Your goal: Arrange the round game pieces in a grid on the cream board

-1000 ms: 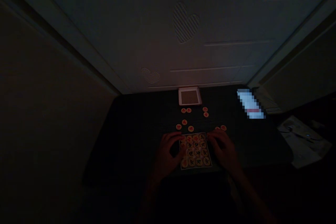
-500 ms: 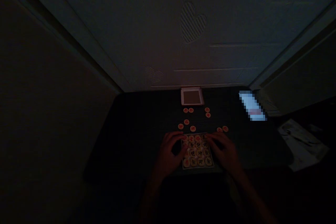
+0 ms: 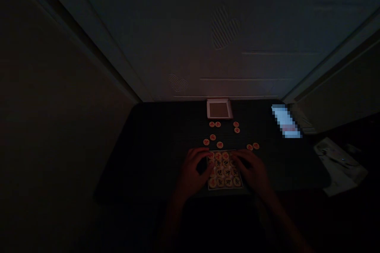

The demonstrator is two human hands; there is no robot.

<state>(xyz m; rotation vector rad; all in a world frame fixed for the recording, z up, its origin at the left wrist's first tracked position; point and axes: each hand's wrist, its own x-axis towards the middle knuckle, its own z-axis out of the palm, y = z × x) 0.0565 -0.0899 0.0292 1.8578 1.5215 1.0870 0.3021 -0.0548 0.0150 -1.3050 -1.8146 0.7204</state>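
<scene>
In the dim light, a shallow square box of round Chinese chess pieces lies near the front edge of the dark table. The pieces sit in rows, some with red characters and others black ones. My left hand grips the box's left side, its thumb over the left column and its fingers at the far left corner. Bent over the far right corner, my right hand has its fingertips on a Chinese chess piece there, mostly hidden. Several loose red-marked pieces lie beyond the box.
A pale box lid rests at the back of the table, against a panel with heart patterns. A bright, pixelated, phone-like screen lies at the back right. Pale papers or a bag show beyond the right edge.
The view has shifted slightly. My right fingertips have moved a little left over the far right corner piece, covering it more. My left hand stays on the box.
</scene>
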